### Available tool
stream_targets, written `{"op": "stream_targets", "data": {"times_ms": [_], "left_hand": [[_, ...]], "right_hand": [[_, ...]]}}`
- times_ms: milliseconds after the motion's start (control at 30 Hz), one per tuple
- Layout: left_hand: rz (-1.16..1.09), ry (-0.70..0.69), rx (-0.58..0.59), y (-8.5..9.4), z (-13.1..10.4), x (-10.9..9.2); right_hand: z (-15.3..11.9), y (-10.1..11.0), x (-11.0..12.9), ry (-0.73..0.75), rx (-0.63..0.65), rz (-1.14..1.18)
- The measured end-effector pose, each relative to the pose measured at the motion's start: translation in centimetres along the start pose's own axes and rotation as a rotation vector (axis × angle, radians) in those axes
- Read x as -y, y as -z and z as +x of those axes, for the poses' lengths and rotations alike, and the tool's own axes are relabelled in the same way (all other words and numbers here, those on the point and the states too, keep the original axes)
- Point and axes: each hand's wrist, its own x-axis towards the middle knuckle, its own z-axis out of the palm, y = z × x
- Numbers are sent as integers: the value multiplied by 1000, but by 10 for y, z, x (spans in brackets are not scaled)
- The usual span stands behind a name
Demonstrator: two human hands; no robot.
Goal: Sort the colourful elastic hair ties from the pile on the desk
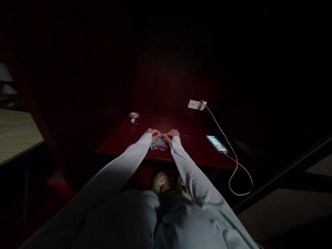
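Both hands are close together over a dark red tabletop [186, 152]. My left hand [153, 132] has its fingers curled inward in a pinch; what they hold is too small and dim to name. Facing it, my right hand [169, 134] is closed, and a bunch of thin pink strips [175, 131] shows at its back edge. Under and between the hands lies a loose pile of thin pastel strips [159, 145], green, purple and pink. Farther back on the left stands a small clear round jar [134, 117] with pinkish pieces in it.
A wall socket [194, 104] holds a white charger [202, 105]. Its white cable [236, 166] loops down past the right edge of the table to a lit phone [217, 144]. Shoes [161, 182] show below the front edge. A pale table [18, 133] stands at left.
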Motion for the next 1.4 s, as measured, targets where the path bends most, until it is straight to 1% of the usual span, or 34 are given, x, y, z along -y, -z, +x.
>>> {"op": "stream_targets", "data": {"times_ms": [133,233,367,533,733,900,1067,1233,1333,1400], "left_hand": [[15,-4,-13,-1,1,2],[5,-23,-20,-5,2,5],[-20,-41,-59,-9,3,8],[-35,-10,-66,-7,4,8],[-9,-30,-64,-4,4,10],[-1,-33,-40,-3,4,11],[13,-35,-30,-2,2,10],[22,-25,-61,0,0,7],[9,-2,-99,-1,0,8],[0,48,-151,-3,1,9]], "right_hand": [[0,0,-1,-12,4,-12],[-1,-1,-4,6,-22,-4],[-1,-3,-7,23,-28,14],[-1,-1,-5,-5,-46,33],[0,0,-5,-58,-53,40],[2,-3,-8,-135,-127,35],[-1,6,-9,-151,-139,37],[0,8,-16,-191,-188,22],[3,3,-27,-229,-271,93],[4,-1,-34,-257,-300,160]]}}
